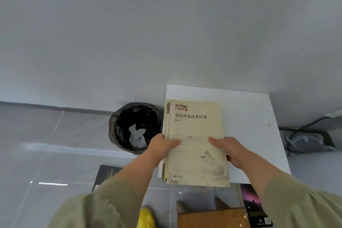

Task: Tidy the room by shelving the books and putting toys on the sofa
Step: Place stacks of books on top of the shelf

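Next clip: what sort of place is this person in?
Probably a plain room in a home or dorm: tiled floor, a black-bagged bin by a bare wall, and a white table over which the left hand and right hand grip a stack of books.

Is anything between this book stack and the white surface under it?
Nothing visible. The book stack, gripped by left hand and right hand, is over the white surface; the bin stands to its left.

Soft even daylight, glare streaks on floor tiles (53, 183), wide-angle bending at edges, slight blur.
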Available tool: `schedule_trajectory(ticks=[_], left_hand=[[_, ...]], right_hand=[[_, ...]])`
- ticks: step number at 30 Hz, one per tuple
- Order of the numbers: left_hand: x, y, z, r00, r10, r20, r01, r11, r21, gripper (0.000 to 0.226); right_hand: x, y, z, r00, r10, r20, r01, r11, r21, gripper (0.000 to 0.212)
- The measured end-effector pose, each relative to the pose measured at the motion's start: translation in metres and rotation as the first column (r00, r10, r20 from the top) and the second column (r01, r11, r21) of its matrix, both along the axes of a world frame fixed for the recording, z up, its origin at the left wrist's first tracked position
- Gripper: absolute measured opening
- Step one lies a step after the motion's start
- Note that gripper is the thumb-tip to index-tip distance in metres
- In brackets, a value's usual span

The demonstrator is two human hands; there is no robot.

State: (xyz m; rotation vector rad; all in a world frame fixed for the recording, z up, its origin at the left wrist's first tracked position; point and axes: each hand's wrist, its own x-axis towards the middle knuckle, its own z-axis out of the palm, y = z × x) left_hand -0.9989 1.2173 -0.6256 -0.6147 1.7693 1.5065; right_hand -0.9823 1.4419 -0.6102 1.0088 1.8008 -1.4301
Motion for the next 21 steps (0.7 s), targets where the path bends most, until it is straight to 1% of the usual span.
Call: schedule_trajectory(ticks=[4, 6, 7, 9, 10, 12, 13, 14, 15, 16, 17, 19, 20, 21], left_hand=[[-0.033, 0.005, -0.022, 0.999, -0.038, 0.013, 0.038, 0.998, -0.047, 0.029], [-0.046, 0.007, -0.028, 0.997, -0.072, -0.005, 0.072, 0.993, -0.098, 0.019], [-0.057, 0.008, -0.032, 0.996, -0.092, -0.018, 0.09, 0.989, -0.115, 0.019], [-0.072, 0.01, -0.034, 0.993, -0.106, -0.044, 0.1, 0.988, -0.121, 0.035], [-0.079, 0.011, -0.033, 0.992, -0.115, -0.054, 0.108, 0.986, -0.131, 0.043], [-0.093, 0.013, -0.027, 0.987, -0.143, -0.067, 0.131, 0.979, -0.159, 0.053], [-0.099, 0.014, -0.025, 0.986, -0.158, -0.063, 0.145, 0.975, -0.171, 0.056], [-0.104, 0.014, -0.024, 0.983, -0.175, -0.06, 0.161, 0.969, -0.188, 0.058], [-0.108, 0.015, -0.022, 0.976, -0.209, -0.062, 0.192, 0.958, -0.213, 0.059], [-0.112, 0.015, -0.022, 0.967, -0.247, -0.062, 0.225, 0.943, -0.247, 0.06], [-0.117, 0.015, -0.022, 0.957, -0.286, -0.05, 0.262, 0.924, -0.279, 0.061], [-0.124, 0.015, -0.021, 0.925, -0.38, -0.002, 0.359, 0.876, -0.323, 0.063], [-0.127, 0.015, -0.021, 0.897, -0.442, 0.02, 0.419, 0.834, -0.36, 0.064], [-0.13, 0.016, -0.02, 0.855, -0.516, 0.042, 0.486, 0.772, -0.408, 0.065]], right_hand=[[-0.027, -0.005, -0.026, 0.996, -0.083, 0.025, 0.081, 0.996, 0.045, 0.047], [-0.037, -0.006, -0.035, 0.994, -0.104, 0.034, 0.101, 0.992, 0.07, 0.049], [-0.045, -0.004, -0.04, 0.993, -0.116, 0.027, 0.114, 0.99, 0.083, 0.052], [-0.058, -0.003, -0.042, 0.993, -0.114, 0.014, 0.111, 0.988, 0.106, 0.053], [-0.065, -0.002, -0.04, 0.994, -0.105, 0.007, 0.104, 0.986, 0.128, 0.049], [-0.08, -0.001, -0.037, 0.996, -0.093, -0.018, 0.095, 0.982, 0.161, 0.042], [-0.086, -0.001, -0.036, 0.995, -0.09, -0.029, 0.094, 0.981, 0.17, 0.044], [-0.092, -0.001, -0.039, 0.996, -0.085, -0.031, 0.089, 0.98, 0.177, 0.051], [-0.096, -0.002, -0.039, 0.996, -0.086, -0.03, 0.09, 0.979, 0.182, 0.057], [-0.099, -0.003, -0.04, 0.996, -0.081, -0.024, 0.084, 0.98, 0.178, 0.059], [-0.102, -0.005, -0.04, 0.997, -0.07, -0.013, 0.072, 0.981, 0.178, 0.056], [-0.105, -0.006, -0.043, 0.998, -0.062, 0.003, 0.06, 0.978, 0.199, 0.043], [-0.105, -0.006, -0.042, 0.998, -0.059, 0.007, 0.056, 0.976, 0.209, 0.038], [-0.106, -0.007, -0.04, 0.998, -0.059, 0.001, 0.057, 0.976, 0.212, 0.036]])
